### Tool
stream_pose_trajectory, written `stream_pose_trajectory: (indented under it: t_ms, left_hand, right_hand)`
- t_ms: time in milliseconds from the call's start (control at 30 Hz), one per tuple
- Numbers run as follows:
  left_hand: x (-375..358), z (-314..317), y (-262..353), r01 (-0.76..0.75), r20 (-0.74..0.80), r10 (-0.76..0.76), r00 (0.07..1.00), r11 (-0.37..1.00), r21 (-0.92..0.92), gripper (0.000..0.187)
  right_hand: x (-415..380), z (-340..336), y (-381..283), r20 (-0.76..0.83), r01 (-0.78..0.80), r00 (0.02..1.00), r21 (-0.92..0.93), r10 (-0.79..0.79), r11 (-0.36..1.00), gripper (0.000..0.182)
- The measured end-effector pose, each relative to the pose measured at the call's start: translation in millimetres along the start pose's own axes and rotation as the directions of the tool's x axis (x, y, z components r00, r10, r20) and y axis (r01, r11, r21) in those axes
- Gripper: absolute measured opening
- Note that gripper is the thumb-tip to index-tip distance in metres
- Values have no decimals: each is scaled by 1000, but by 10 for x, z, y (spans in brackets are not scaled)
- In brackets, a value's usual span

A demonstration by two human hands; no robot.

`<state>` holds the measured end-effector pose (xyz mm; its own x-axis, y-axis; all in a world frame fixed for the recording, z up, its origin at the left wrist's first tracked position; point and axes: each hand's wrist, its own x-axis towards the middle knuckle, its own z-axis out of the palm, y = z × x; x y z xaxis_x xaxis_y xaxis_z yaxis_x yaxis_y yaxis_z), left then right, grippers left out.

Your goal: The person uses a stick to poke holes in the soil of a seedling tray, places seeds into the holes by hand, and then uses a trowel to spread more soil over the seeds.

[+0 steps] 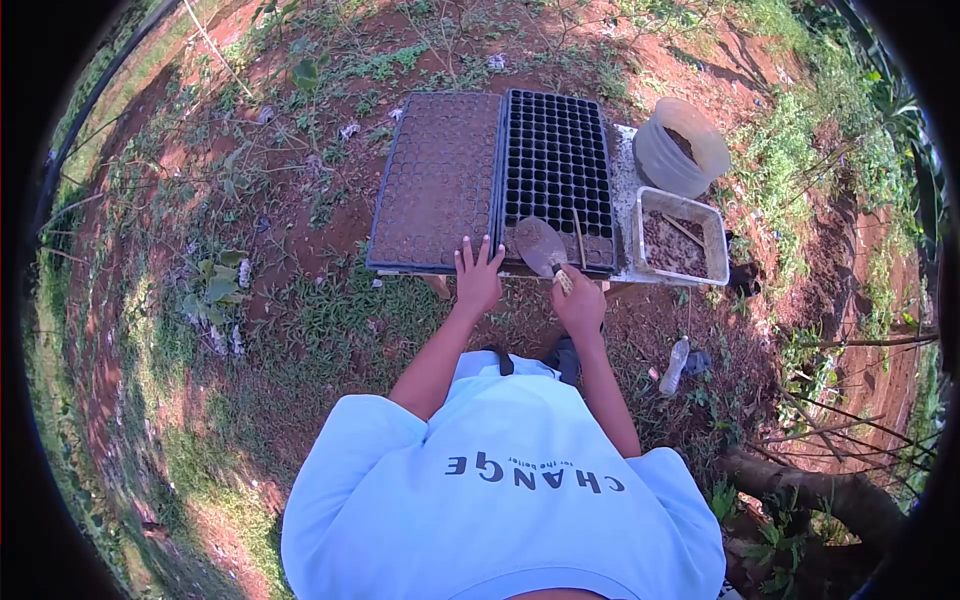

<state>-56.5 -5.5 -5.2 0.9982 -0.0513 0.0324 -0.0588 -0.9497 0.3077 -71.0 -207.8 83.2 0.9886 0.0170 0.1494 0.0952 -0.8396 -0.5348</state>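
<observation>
Two black seedling trays lie side by side on a table. Soil fills the left tray (435, 180), while the right tray (555, 150) shows mostly hollow cells, with soil in those nearest me. My left hand (479, 278) rests with fingers spread at the near right corner of the filled tray. In my right hand (577, 303) is the handle of a trowel (540, 246), whose broad blade carries soil over the near left part of the right tray. A thin stick (578, 237) lies on that tray, just right of the blade.
Right of the trays, a white rectangular container (683, 236) holds soil and a flat stick. Behind it stands a translucent round tub (682, 147) with soil inside. A plastic bottle (675, 366) lies on the ground, and a thick branch (810, 490) is at lower right.
</observation>
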Motion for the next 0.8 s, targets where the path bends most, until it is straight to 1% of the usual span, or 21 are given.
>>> stream_pose_trajectory:
  t_ms: [67,167,333,367,400,500,733,800]
  left_hand:
    - [6,0,0,2,2,-2,1000,1000,5,63]
    - [-3,9,8,9,9,-9,1000,1000,14,64]
    - [12,-50,48,36,38,-37,999,999,23,65]
    - [3,-68,60,39,27,-39,999,999,17,61]
    - [-1,-89,69,42,15,-42,999,999,12,58]
    - [5,-114,85,51,16,-51,999,999,11,58]
    - [4,-80,66,46,9,-47,999,999,8,58]
    - [3,-54,50,38,10,-38,999,999,9,61]
  right_hand:
    - [19,-5,-5,-12,10,1000,7,-10,1000,36]
    - [22,-19,-25,-20,-31,999,7,32,999,33]
    - [38,-16,-3,15,-28,1000,10,27,1000,33]
    - [37,-31,-15,17,-28,999,10,28,1000,33]
    - [39,-46,-29,8,-21,1000,5,21,1000,33]
    - [49,-86,-45,6,-2,1000,-9,2,1000,33]
    - [34,-117,-46,10,36,999,-7,-36,999,32]
    - [30,-104,-49,1,45,999,-8,-45,999,32]
